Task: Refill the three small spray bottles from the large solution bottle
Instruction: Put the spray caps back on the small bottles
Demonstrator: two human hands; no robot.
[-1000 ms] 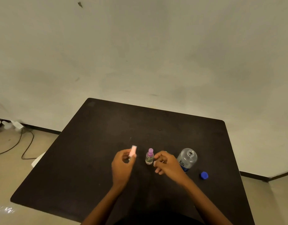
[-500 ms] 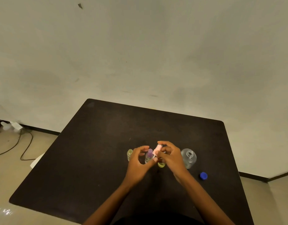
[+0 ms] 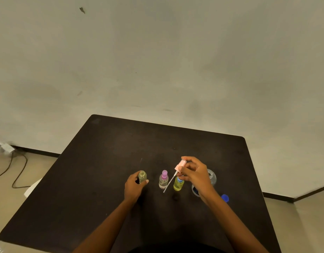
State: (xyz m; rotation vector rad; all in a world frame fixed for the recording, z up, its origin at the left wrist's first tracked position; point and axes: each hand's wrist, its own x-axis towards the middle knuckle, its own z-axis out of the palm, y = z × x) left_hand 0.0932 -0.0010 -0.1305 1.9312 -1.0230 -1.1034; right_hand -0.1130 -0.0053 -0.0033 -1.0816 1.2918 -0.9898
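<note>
Right grip [image 3: 195, 175] pinches the pink spray head [image 3: 180, 165], its dip tube [image 3: 169, 183] slanting toward the lower left of the frame. Left grip [image 3: 133, 186] clasps the open small bottle [image 3: 142, 177], upright on the worktop [image 3: 102, 161], left of the tube tip with the purple-capped bottle [image 3: 164, 179] between. The head likely goes there next; the large solution bottle [image 3: 212, 177] shows uncapped just right of the pinching fingers.

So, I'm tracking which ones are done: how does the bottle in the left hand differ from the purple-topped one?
The left-hand bottle is uncapped, the purple-topped bottle has its sprayer on. The left hand grips the first; the second stands free. The first looks yellowish, the second clearer. Both are small, upright bottles.
</note>
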